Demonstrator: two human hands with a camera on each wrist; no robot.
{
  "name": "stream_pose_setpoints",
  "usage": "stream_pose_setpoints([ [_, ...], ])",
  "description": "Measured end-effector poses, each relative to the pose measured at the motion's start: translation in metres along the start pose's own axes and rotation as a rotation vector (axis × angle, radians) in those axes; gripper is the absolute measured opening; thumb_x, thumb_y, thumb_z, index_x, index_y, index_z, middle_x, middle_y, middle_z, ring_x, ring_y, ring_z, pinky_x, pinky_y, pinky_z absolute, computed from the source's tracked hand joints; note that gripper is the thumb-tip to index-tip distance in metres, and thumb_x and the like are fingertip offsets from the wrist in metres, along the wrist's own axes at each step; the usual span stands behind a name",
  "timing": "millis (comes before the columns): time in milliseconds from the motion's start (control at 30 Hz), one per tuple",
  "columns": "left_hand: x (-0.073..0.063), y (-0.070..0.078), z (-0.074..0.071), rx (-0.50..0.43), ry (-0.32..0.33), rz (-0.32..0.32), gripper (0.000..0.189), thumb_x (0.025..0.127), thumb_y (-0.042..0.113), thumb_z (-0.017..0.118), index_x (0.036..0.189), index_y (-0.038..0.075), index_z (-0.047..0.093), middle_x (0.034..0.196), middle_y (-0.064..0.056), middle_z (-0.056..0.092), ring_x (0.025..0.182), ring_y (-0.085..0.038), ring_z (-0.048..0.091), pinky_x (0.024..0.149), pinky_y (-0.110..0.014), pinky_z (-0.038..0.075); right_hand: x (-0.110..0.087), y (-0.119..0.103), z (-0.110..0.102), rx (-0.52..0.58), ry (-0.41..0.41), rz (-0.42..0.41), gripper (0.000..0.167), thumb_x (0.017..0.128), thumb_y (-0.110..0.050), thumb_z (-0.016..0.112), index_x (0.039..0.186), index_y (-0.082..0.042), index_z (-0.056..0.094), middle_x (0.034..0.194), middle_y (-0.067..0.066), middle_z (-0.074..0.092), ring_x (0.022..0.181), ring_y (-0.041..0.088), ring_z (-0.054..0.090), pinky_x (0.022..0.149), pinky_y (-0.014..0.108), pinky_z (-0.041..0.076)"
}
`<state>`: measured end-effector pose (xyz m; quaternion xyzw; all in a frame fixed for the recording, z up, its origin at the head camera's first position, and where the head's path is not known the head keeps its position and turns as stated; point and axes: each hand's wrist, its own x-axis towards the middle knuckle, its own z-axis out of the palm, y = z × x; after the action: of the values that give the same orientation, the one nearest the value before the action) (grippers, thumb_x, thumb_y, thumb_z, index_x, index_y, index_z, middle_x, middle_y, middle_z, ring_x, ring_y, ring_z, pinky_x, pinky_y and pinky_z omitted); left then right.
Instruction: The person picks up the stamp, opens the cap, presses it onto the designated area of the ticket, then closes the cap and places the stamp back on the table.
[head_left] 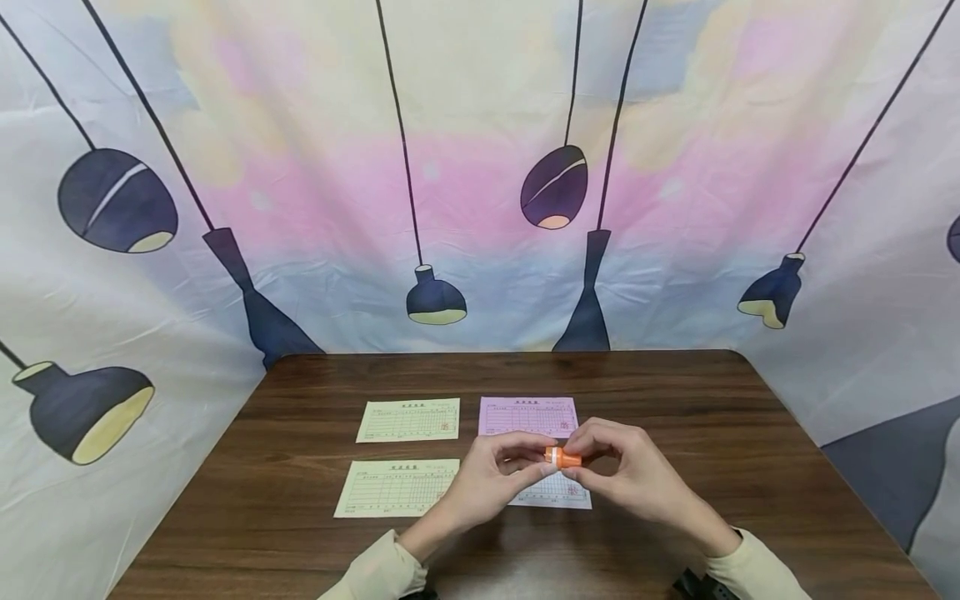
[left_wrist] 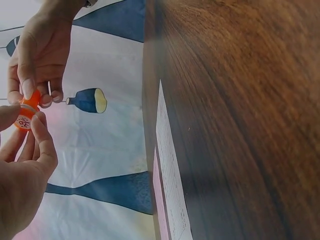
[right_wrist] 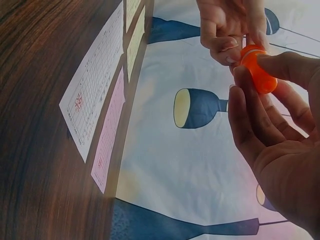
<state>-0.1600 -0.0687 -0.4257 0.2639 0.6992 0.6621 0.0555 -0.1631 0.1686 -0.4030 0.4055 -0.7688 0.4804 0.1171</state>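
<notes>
Small orange stamp (head_left: 562,457) being held in the air above the surface (head_left: 750,433), lower centre of the head view, between both hands. It is hanging over the pink form (head_left: 528,416) and the white form (head_left: 558,492) below it, touching neither.

Long axis is lying roughly sideways in the head view, end to end between the two hands. A pale band is showing at the stamp's left end; the left wrist view shows a round face with a red mark there (left_wrist: 22,121).

Left hand (head_left: 495,475) is pinching that left end with thumb and forefinger, other fingers curled loosely. Right hand (head_left: 630,471) is pinching the orange body at the right end, thumb beneath, fingers above; the right wrist view confirms the fingertips (right_wrist: 240,75) closing on it. Both hands are equally near, each on its own end; whether the two parts are joined or separating I cannot tell.

Further out: two yellow forms (head_left: 409,419) (head_left: 396,487) are lying flat to the left of centre. A curtain printed with lamps (head_left: 435,300) is surrounding the surface on three sides.
</notes>
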Motion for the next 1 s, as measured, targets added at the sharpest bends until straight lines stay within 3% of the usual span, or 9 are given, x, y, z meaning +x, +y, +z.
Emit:
stream_pose_setpoints([
  [333, -0.0008, 0.0036, 0.0021, -0.015, 0.004, -0.052, 0.032, 0.096, 0.011, 0.078, 0.124, -0.003, 0.074, 0.127, -0.025, 0.073, 0.101, -0.006, 0.075, 0.092, -0.020, 0.062, 0.0014, -0.0006, 0.0018, -0.016, -0.009, -0.023, 0.022, 0.088, -0.001, 0.083, 0.102, -0.017, 0.076, 0.098, 0.002, 0.077, 0.085, 0.006, 0.072, 0.068, 0.027, 0.063],
  [567, -0.0018, 0.0018, 0.0036, 0.018, 0.009, -0.048, 0.029, 0.095, 0.010, 0.078, 0.122, 0.000, 0.076, 0.124, -0.022, 0.074, 0.099, -0.002, 0.074, 0.092, -0.022, 0.063, 0.0002, -0.0033, 0.0013, -0.008, -0.023, 0.033, 0.018, 0.090, -0.006, 0.083, 0.102, -0.019, 0.078, 0.096, -0.001, 0.078, 0.084, 0.003, 0.072, 0.068, 0.023, 0.062],
  [833, -0.0030, 0.0032, 0.0057, 0.097, 0.034, 0.024, 0.025, 0.094, 0.014, 0.080, 0.117, 0.004, 0.079, 0.112, -0.015, 0.077, 0.094, -0.003, 0.074, 0.091, -0.025, 0.064, -0.0002, -0.0065, 0.0021, 0.038, -0.036, 0.073, 0.015, 0.093, -0.009, 0.080, 0.106, -0.015, 0.079, 0.098, 0.001, 0.080, 0.084, 0.004, 0.073, 0.069, 0.025, 0.063],
  [1000, -0.0048, 0.0033, 0.0075, 0.179, 0.042, 0.138, 0.022, 0.096, 0.016, 0.079, 0.115, 0.006, 0.079, 0.107, -0.012, 0.078, 0.094, -0.005, 0.074, 0.089, -0.027, 0.065, -0.0017, -0.0057, 0.0013, 0.043, -0.051, 0.107, 0.015, 0.093, -0.008, 0.079, 0.107, -0.013, 0.079, 0.099, 0.003, 0.080, 0.087, 0.002, 0.073, 0.070, 0.025, 0.064],
])
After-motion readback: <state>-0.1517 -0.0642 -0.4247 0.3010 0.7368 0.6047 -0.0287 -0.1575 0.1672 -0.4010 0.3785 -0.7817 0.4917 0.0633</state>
